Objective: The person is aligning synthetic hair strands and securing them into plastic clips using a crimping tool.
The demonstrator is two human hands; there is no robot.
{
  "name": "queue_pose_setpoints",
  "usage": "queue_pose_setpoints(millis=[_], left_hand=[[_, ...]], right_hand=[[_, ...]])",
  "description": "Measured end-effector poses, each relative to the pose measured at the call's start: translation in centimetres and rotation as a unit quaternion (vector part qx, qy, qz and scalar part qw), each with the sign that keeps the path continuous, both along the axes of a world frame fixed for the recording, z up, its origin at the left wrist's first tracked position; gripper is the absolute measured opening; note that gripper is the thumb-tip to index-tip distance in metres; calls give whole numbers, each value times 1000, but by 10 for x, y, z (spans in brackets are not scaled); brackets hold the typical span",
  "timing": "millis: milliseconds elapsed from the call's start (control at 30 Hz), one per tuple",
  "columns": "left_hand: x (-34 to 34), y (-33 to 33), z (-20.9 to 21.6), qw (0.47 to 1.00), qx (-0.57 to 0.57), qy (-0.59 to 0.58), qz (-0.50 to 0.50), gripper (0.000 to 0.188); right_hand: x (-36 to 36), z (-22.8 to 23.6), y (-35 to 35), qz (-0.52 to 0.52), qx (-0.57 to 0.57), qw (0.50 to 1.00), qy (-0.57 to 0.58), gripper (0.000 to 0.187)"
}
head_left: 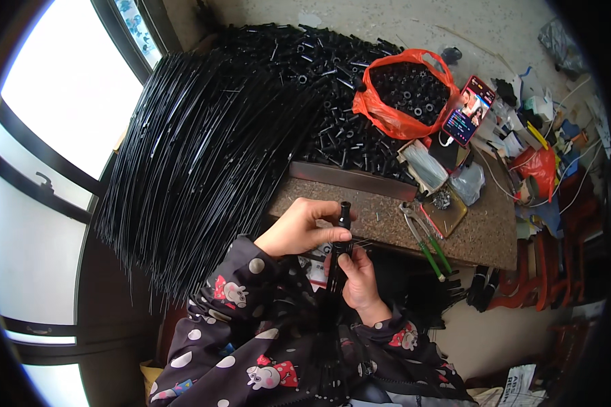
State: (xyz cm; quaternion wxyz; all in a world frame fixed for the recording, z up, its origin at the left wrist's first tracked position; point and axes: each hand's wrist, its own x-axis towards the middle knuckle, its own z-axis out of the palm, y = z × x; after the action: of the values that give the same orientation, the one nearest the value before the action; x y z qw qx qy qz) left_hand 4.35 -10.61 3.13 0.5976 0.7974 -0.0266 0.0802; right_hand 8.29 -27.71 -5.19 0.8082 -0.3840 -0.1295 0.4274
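My left hand [305, 227] pinches a slim black plastic part [345, 216] with a flared top, held upright in front of the table's near edge. Just below and to the right, my right hand [361, 277] is closed round the lower black length of the same piece. Whether it is one part or two joined together, I cannot tell, since my fingers and the dark sleeves hide its lower end. Beyond my hands, many similar black plastic parts [332, 129] lie heaped on the table. Left of them, a big bundle of thin black rods [197, 163] hangs over the table's edge.
A metal strip [353, 180] borders the heap on the speckled stone table [482, 234]. Green-handled pliers [424, 241] lie to the right, by a shallow tray [447, 214] with small metal bits. Behind stand a red bag [370, 112] of black rings and a lit phone [470, 112].
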Motion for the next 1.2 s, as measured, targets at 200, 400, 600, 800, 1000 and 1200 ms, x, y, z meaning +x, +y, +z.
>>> queue_pose_setpoints(millis=[200, 400, 600, 800, 1000, 1200], left_hand=[[2, -1, 2, 994, 103, 7, 29, 24], [1, -3, -16, 997, -7, 72, 4, 21], [-8, -23, -12, 983, 87, 31, 157, 27], [-9, -32, -3, 951, 236, -79, 183, 33], [-17, -14, -18, 997, -29, 24, 67, 28], [-17, -32, 1, 981, 113, -16, 157, 24]], right_hand=[[3, 5, -1, 28, 32, 999, 16, 14], [4, 5, -6, 61, 19, 997, 32, 27], [5, -7, -7, 78, 28, 996, 44, 20], [3, -7, -9, 76, 3, 997, 19, 28], [-6, 2, -6, 63, 29, 998, -9, 17], [0, 1, -11, 60, 5, 998, 16, 16]])
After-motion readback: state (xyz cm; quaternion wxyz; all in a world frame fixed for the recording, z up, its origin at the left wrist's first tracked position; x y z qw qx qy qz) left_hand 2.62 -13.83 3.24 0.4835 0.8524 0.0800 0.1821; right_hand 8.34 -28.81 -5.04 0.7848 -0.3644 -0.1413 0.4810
